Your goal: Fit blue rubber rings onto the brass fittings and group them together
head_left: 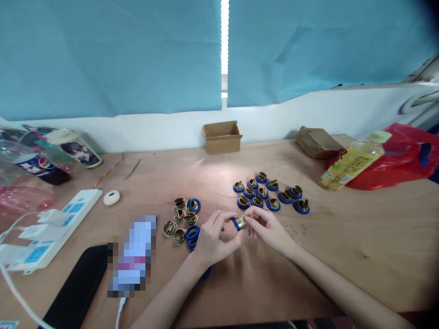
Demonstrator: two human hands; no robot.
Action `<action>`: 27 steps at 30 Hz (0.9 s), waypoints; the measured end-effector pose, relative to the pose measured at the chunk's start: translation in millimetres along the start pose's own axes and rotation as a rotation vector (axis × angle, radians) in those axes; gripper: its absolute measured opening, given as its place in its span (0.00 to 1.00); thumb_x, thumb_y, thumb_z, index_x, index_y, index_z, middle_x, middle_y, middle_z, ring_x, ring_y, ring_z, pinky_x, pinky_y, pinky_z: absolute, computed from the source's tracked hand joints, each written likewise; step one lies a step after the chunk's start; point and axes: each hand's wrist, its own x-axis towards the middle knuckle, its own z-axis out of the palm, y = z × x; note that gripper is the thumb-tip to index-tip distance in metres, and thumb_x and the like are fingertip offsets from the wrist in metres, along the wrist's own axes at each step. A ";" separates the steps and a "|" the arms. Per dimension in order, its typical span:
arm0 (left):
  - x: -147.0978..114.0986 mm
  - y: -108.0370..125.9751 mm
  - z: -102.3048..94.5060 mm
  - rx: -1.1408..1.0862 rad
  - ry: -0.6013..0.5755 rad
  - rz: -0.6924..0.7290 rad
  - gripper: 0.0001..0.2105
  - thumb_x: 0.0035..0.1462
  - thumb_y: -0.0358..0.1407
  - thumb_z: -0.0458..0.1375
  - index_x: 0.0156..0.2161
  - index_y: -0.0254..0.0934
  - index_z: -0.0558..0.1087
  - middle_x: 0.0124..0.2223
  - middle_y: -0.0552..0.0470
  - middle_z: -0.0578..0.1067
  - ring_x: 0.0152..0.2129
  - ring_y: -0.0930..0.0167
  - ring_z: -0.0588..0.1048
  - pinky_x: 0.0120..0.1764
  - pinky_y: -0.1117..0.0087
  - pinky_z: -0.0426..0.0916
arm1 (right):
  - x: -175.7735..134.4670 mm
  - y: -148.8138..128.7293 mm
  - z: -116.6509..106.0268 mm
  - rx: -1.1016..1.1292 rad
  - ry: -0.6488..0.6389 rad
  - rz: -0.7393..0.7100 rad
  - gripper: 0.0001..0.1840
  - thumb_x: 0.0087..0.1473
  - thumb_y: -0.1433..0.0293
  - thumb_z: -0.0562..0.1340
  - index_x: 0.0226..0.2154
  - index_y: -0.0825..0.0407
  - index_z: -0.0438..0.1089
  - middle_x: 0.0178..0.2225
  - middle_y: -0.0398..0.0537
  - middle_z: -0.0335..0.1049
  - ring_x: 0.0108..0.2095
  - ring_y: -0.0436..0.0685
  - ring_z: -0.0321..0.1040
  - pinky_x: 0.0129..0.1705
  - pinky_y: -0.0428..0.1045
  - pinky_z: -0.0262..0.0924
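Above the middle of the table, my left hand (216,238) and my right hand (269,227) pinch a small brass fitting (242,222) from its two sides. A blue ring (236,224) sits at the fitting's left end, by my left fingertips; how far around it the ring goes I cannot tell. Left of my left hand lie several bare brass fittings (179,236) and loose blue rings (193,233), partly hidden by that hand. Beyond my right hand stand several brass fittings with blue rings around their bases (262,192). Thin wire rings (299,229) lie right of my right wrist.
A small cardboard box (222,145) stands against the wall. To the right are a brown package (317,141), a yellow-labelled bottle (353,164) and a red bag (394,160). On the left lie a phone (134,253), a black case (80,283), a power strip (68,233) and bottles (41,167).
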 end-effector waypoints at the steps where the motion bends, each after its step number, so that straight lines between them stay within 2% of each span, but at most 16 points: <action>1: -0.4 -0.3 0.3 -0.001 0.000 -0.014 0.15 0.51 0.31 0.59 0.46 0.38 0.68 0.37 0.49 0.73 0.29 0.71 0.72 0.28 0.72 0.71 | -0.1 -0.3 0.2 0.004 0.000 0.000 0.17 0.57 0.55 0.59 0.29 0.52 0.64 0.20 0.38 0.64 0.19 0.47 0.60 0.21 0.45 0.58; 7: -2.1 -1.4 1.4 -0.011 0.015 -0.046 0.17 0.51 0.32 0.59 0.47 0.38 0.66 0.37 0.50 0.72 0.29 0.71 0.72 0.29 0.71 0.71 | -0.4 -1.6 0.8 0.013 0.002 0.013 0.19 0.56 0.52 0.59 0.28 0.51 0.64 0.19 0.38 0.64 0.19 0.48 0.61 0.22 0.45 0.58; 11: -1.6 -1.7 0.6 -0.024 0.004 -0.043 0.17 0.53 0.30 0.57 0.49 0.38 0.65 0.40 0.48 0.73 0.32 0.70 0.73 0.32 0.71 0.71 | -0.3 1.3 1.4 0.047 0.003 0.022 0.19 0.57 0.52 0.58 0.31 0.51 0.64 0.19 0.38 0.65 0.19 0.48 0.62 0.21 0.45 0.58; 17: -1.7 -3.4 0.2 -0.042 -0.015 -0.059 0.16 0.56 0.29 0.55 0.50 0.38 0.65 0.39 0.49 0.73 0.33 0.69 0.73 0.32 0.70 0.70 | -0.6 6.1 2.9 0.077 0.000 0.030 0.18 0.57 0.52 0.59 0.34 0.50 0.63 0.21 0.39 0.68 0.19 0.49 0.65 0.22 0.45 0.60; 22: -3.9 -6.3 2.7 -0.053 0.009 -0.076 0.16 0.58 0.30 0.55 0.51 0.38 0.63 0.43 0.48 0.73 0.36 0.69 0.75 0.35 0.70 0.71 | -0.6 6.2 2.3 0.057 -0.032 0.044 0.18 0.57 0.52 0.58 0.34 0.51 0.63 0.23 0.40 0.70 0.21 0.49 0.67 0.23 0.45 0.61; 27: -4.7 -8.5 2.9 -0.071 -0.017 -0.109 0.14 0.61 0.30 0.53 0.52 0.38 0.63 0.45 0.47 0.73 0.34 0.71 0.75 0.37 0.69 0.72 | -1.1 8.0 2.8 0.016 -0.079 0.019 0.17 0.57 0.54 0.59 0.33 0.51 0.63 0.22 0.39 0.68 0.20 0.48 0.66 0.25 0.45 0.62</action>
